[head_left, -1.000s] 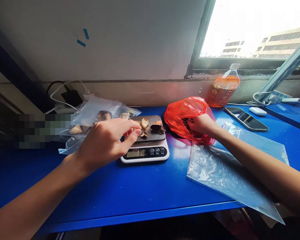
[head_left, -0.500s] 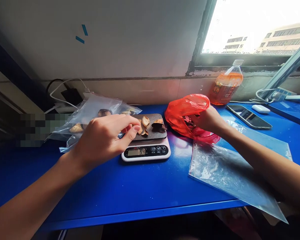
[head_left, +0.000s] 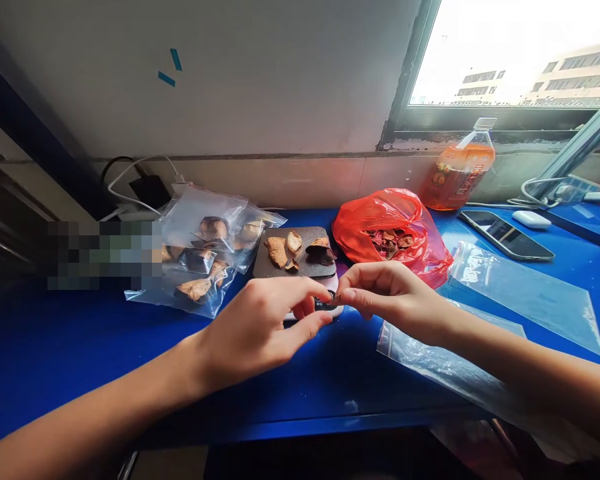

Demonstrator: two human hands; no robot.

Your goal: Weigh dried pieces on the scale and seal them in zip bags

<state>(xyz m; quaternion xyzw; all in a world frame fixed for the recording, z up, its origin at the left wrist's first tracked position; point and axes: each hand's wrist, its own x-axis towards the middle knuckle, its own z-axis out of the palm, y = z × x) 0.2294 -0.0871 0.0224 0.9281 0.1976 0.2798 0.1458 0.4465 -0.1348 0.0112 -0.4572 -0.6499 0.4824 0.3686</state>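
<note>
In front of the kitchen scale [head_left: 260, 270], my two hands meet almost fingertip to fingertip. My right hand [head_left: 393, 297] pinches a small dark dried piece [head_left: 337, 300] between thumb and forefinger. My left hand [head_left: 270, 327] comes up to it from the left, thumb and forefinger apart and nothing seen between them. On the scale's dark plate lie several dried pieces: a brown one [head_left: 277, 252], a pale curved one [head_left: 294, 243] and a dark one [head_left: 321, 250]. My hands cover most of the scale's display. A red plastic bag [head_left: 363, 213] gapes to the right, with dried pieces [head_left: 391, 243] inside.
Clear zip bags [head_left: 180, 217] holding dried pieces lie left of the scale. Flat zip bags [head_left: 530, 287] are spread on the right of the blue table [head_left: 325, 380]. A drink bottle [head_left: 460, 170], a phone [head_left: 507, 235] and a white earphone case [head_left: 531, 219] stand or lie at the back right.
My right hand has come out of the red bag, moving left with a small piece. My left hand has moved right and down from over the scale, its fingers opening.
</note>
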